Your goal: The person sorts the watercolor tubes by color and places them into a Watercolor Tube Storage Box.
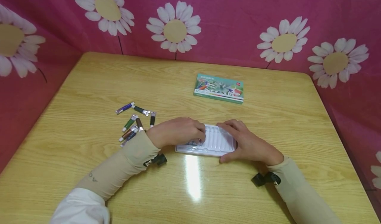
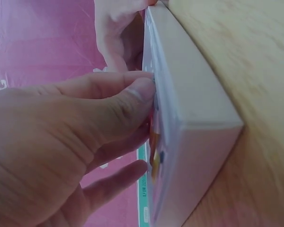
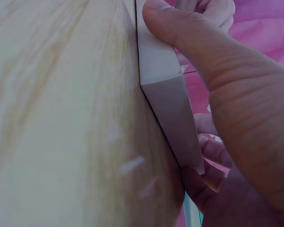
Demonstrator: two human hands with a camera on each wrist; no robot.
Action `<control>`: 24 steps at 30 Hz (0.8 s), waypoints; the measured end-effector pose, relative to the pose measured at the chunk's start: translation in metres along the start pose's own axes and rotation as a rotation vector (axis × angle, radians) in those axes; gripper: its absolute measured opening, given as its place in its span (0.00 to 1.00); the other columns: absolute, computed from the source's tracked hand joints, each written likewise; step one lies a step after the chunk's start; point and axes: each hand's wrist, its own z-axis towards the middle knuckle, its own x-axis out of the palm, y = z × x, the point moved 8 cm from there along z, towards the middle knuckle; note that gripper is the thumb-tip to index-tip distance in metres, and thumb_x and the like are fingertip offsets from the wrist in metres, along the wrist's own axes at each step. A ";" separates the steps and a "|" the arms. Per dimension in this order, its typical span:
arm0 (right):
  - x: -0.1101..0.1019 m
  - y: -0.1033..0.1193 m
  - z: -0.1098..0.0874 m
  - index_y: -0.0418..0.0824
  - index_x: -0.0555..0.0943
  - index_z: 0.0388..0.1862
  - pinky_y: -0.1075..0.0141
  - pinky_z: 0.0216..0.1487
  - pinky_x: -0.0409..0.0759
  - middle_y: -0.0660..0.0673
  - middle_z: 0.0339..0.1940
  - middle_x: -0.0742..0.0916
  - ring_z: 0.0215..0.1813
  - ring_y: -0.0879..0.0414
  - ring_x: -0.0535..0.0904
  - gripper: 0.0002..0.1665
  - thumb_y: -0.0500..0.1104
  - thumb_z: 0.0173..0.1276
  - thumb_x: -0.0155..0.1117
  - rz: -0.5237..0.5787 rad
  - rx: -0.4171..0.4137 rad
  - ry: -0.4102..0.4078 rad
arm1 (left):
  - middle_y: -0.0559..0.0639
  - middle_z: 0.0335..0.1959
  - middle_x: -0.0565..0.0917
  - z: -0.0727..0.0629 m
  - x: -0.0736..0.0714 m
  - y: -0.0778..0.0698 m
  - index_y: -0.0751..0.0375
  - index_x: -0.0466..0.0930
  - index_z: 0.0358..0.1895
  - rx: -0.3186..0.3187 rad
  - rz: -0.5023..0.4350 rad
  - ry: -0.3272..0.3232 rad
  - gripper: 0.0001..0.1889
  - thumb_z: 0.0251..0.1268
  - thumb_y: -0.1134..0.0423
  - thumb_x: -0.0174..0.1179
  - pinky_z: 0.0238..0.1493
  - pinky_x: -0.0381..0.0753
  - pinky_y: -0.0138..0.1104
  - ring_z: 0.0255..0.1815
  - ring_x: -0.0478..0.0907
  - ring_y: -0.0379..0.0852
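A white plastic paint tray (image 1: 221, 141) with narrow slots lies on the table between the hands. My left hand (image 1: 178, 131) reaches over its left part, thumb and fingertips together, pinching a small paint tube at the slots; the fingers hide most of that tube. Orange and yellow tubes (image 2: 155, 142) show in the tray below these fingers in the left wrist view. At the tray's right end, my right hand (image 1: 248, 146) grips it, thumb along the near side and fingers at the far side. The right part of the tray shows bare slots.
Several paint tubes (image 1: 130, 123) lie loose on the table left of the tray, close to the left forearm. Farther back sits a green, illustrated paint box (image 1: 218, 88). A pink flowered cloth (image 1: 229, 25) hangs behind the wooden table (image 1: 166, 82).
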 end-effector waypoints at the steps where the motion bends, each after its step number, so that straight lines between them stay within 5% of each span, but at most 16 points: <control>1: 0.000 0.000 0.000 0.54 0.61 0.82 0.49 0.73 0.74 0.50 0.75 0.68 0.74 0.52 0.63 0.69 0.78 0.45 0.77 0.000 0.001 0.000 | 0.45 0.53 0.85 0.000 0.000 0.000 0.48 0.88 0.53 0.001 0.002 -0.002 0.11 0.79 0.60 0.56 0.59 0.83 0.32 0.50 0.82 0.39; 16: -0.001 -0.002 0.001 0.54 0.62 0.82 0.50 0.74 0.73 0.51 0.75 0.69 0.75 0.53 0.63 0.69 0.78 0.44 0.77 0.009 0.000 -0.004 | 0.46 0.58 0.84 -0.002 0.000 -0.002 0.48 0.85 0.57 -0.014 0.039 0.015 0.12 0.77 0.64 0.58 0.61 0.83 0.33 0.54 0.82 0.41; 24: -0.001 -0.001 0.001 0.54 0.62 0.82 0.50 0.74 0.74 0.50 0.75 0.69 0.75 0.53 0.63 0.69 0.78 0.44 0.78 0.008 0.002 -0.007 | 0.48 0.64 0.84 -0.003 -0.005 -0.004 0.51 0.84 0.59 -0.015 0.031 -0.016 0.15 0.77 0.69 0.58 0.70 0.79 0.36 0.66 0.80 0.44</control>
